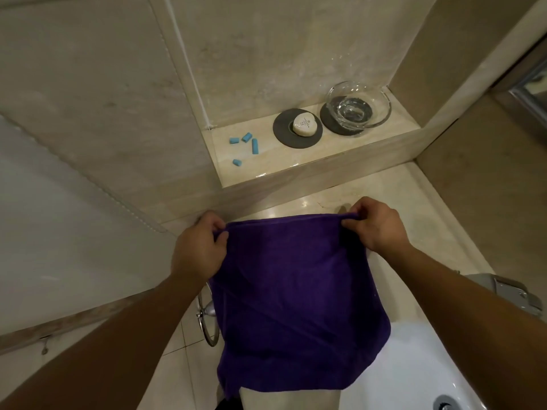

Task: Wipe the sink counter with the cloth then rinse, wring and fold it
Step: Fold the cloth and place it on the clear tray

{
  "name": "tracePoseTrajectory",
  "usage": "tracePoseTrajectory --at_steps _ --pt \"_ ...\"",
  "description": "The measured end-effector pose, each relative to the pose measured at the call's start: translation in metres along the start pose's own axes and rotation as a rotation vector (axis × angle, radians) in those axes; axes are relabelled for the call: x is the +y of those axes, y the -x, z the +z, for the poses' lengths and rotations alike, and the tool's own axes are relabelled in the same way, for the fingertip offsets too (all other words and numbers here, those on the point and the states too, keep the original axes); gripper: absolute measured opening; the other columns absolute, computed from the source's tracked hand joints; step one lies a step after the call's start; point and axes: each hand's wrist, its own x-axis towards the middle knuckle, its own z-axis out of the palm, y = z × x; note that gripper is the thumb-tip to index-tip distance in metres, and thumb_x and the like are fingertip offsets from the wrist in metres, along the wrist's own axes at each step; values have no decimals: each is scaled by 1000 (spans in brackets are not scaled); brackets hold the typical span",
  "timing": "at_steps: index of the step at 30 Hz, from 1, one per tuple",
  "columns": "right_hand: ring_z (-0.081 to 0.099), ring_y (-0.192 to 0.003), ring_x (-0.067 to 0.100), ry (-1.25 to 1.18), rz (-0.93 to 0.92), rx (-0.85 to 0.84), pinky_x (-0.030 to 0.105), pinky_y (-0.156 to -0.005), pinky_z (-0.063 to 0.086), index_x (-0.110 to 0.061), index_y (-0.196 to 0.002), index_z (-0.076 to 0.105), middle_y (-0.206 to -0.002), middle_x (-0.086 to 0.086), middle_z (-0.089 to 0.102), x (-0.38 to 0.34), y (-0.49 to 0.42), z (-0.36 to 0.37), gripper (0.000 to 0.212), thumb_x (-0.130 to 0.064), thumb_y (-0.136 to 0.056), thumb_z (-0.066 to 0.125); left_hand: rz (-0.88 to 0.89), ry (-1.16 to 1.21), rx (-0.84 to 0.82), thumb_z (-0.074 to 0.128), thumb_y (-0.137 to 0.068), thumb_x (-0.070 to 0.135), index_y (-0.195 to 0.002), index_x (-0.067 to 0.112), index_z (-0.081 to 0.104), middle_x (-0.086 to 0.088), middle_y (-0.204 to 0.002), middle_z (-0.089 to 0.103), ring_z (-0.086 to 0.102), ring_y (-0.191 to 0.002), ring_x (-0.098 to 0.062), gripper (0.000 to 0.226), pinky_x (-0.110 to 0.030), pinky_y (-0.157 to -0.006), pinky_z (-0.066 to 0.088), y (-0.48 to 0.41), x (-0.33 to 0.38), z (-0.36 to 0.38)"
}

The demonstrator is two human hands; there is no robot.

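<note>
Right now the purple cloth (296, 306) hangs in the air as an open sheet, pinched at its two upper corners, in front of the beige marble counter (414, 208) and just inboard of the white basin (414, 380) at lower right. The left hand (198, 250) grips the upper left corner with thumb and fingers closed on a small bunch of fabric; the right hand (379, 226) does the same at the upper right corner, fingers curled over the hem. Neither hand is spread.

What matters for the coming move, as I judge it, is how the cloth lies between the hands. Its top edge runs nearly level from one hand to the other, taut, while the body drops straight down from that edge toward the person, the bottom hem loose and slightly uneven. Both hands sit at about the same reach beyond the basin, the right a touch farther out. So a fold would most naturally bring one corner across to the other along that top edge, halving the sheet.

Beyond the counter, on the raised ledge (266, 170), a soap bar (305, 127), a glass dish (359, 105) and blue earplugs (245, 145) sit well apart from the cloth.
</note>
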Motion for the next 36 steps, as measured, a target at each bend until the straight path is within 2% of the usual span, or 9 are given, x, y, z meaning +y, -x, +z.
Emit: tracePoseTrajectory --at_steps 3,7,10,13,19,24,28,33,36 --pt "58 -73 5 -42 -22 -10 17 -57 41 -29 -93 64 -82 -12 61 -4 8 -10 11 -31 -91 75 27 25 17 62 -98 23 -124 16 68 -5 -103 73 65 -89 -23 27 -27 -77 44 0 6 -12" --pt "63 -79 14 -90 -8 -17 24 -59 45 -21 -87 69 -84 -3 68 -9 21 -24 12 -31 -89 76 45 -23 7 60 -99 25 -109 20 77 -3 -96 76 62 -84 -17 20 -27 -73 41 6 12 -33" --pt "69 -87 25 -214 44 -47 41 -76 59 -15 -85 73 -87 5 73 -10 35 -38 10 -19 -83 81 -39 74 -20 72 -90 20 -99 19 77 7 -80 69 63 -78 -14 10 -31 -77 49 9 19 -53" --pt "67 -86 28 -318 85 -77 48 -88 57 -10 -79 71 -84 7 72 -13 54 -57 11 -7 -79 82 -87 152 -95 79 -84 12 -106 15 74 7 -73 61 59 -72 -14 23 -30 -78 50 17 26 -75" --pt "60 -82 21 -404 47 -130 34 -72 50 -14 -80 66 -85 7 68 -31 107 -104 14 -12 -84 80 -17 171 -156 80 -84 19 -83 29 73 8 -78 71 63 -72 -7 12 -15 -60 42 53 44 -131" --pt "57 -78 20 -398 1 -81 32 -67 43 -14 -74 63 -81 6 66 -51 161 -147 18 -7 -80 79 21 231 -119 81 -82 14 -85 22 77 2 -82 74 67 -78 -13 10 -18 -66 46 88 62 -184" --pt "37 -54 15 -446 -28 -29 26 -49 27 -6 -73 63 -59 5 49 -74 202 -178 18 3 -75 78 87 222 -80 82 -80 11 -86 20 77 1 -82 75 67 -79 -13 11 -18 -70 47 110 83 -227" --pt "57 -43 7 -751 -114 -100 14 -39 44 -10 -77 59 -62 5 60 -108 251 -222 21 4 -84 72 174 413 -8 67 -92 1 -98 3 68 -12 -75 65 61 -47 -2 6 -13 -45 45 137 111 -287" --pt "60 -46 7 -863 -186 -85 12 -44 50 -14 -74 57 -62 2 63 -131 276 -248 25 2 -86 73 220 522 28 59 -96 -3 -100 2 63 -15 -77 64 65 -48 -5 7 -15 -46 52 147 128 -323"
